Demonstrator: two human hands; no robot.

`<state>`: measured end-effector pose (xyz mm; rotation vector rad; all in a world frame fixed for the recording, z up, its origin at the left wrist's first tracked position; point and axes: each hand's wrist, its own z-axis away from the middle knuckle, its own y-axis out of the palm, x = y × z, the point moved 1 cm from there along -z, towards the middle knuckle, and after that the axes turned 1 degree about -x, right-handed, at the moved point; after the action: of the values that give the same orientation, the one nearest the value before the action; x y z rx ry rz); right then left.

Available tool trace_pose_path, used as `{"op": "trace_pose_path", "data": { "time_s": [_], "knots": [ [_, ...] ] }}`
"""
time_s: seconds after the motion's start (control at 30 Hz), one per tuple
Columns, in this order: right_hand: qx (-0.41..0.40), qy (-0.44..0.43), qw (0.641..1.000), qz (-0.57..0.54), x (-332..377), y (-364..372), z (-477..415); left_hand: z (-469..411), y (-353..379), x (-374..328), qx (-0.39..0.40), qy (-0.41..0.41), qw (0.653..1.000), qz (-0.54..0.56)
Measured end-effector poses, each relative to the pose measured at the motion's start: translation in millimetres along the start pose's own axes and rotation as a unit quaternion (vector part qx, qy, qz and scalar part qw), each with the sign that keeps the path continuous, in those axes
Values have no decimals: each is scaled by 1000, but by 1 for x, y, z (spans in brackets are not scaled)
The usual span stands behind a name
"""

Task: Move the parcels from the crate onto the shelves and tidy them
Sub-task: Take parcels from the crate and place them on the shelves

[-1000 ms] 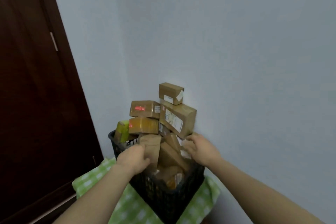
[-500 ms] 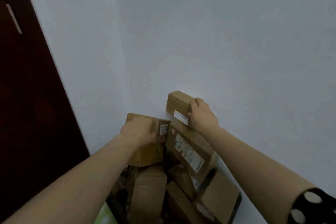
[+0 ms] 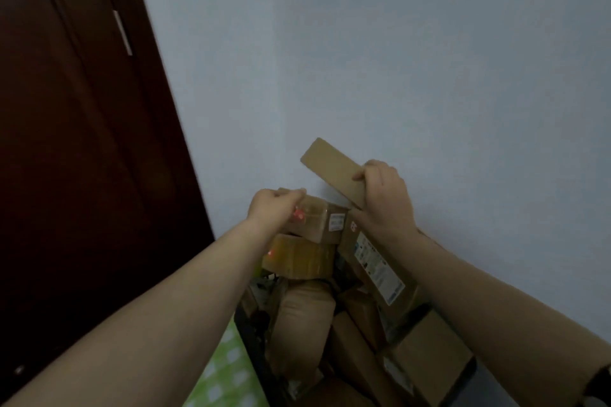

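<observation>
A black crate in the wall corner is heaped with brown cardboard parcels. My right hand grips a small brown box and holds it tilted, lifted off the pile against the wall. My left hand clutches the far edge of a taped box with a red mark, which rests on another taped box. A longer parcel with a white label leans under my right wrist. Several more parcels fill the crate below.
A dark brown door stands at the left. Pale walls meet in the corner behind the crate. A green checked cloth lies under the crate. No shelves are in view.
My right hand has lifted the small top box off the labelled parcel and tilted it. My left hand has closed on the red-marked box. The view has shifted closer to the pile.
</observation>
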<state>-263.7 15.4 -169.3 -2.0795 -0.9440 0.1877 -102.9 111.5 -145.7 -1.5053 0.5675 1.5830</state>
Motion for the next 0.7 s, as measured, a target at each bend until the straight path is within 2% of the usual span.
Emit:
{"op": "trace_pose_path", "data": {
  "time_s": [0.07,0.13,0.2,0.27,0.33,0.4,0.47,0.5,0.53,0.57,0.63,0.67,0.7],
  "knots": [
    [-77,-102,991,-37,33,-3,17,21,-12,-4,-12,-64,989,131],
    [-143,-190,969,-64,66,-3,35,41,-28,-5,-45,-89,975,201],
    [-179,-239,950,-90,91,-5,50,61,-45,-2,-107,-94,959,245],
    [-149,-280,942,-109,113,-9,65,85,-65,4,-159,-92,945,272],
    [-84,-315,934,-145,131,-18,81,109,-90,13,-181,-83,943,266],
    [-43,-267,938,-218,148,-32,93,134,-119,22,-185,-75,946,256],
    [0,-137,940,-313,164,-49,97,161,-147,30,-178,-66,945,267],
    [40,-61,926,-370,173,-58,96,173,-159,34,-170,-60,943,280],
    [96,18,895,-435,182,-64,95,185,-169,37,-163,-53,940,295],
    [168,95,847,-495,190,-70,93,196,-178,39,-155,-45,936,314],
    [309,219,716,-587,210,-79,92,215,-192,43,-142,-28,924,353],
    [353,248,658,-617,220,-80,94,224,-198,45,-136,-22,919,369],
    [387,253,616,-638,231,-83,96,233,-203,46,-128,-19,916,379]
  ]
}}
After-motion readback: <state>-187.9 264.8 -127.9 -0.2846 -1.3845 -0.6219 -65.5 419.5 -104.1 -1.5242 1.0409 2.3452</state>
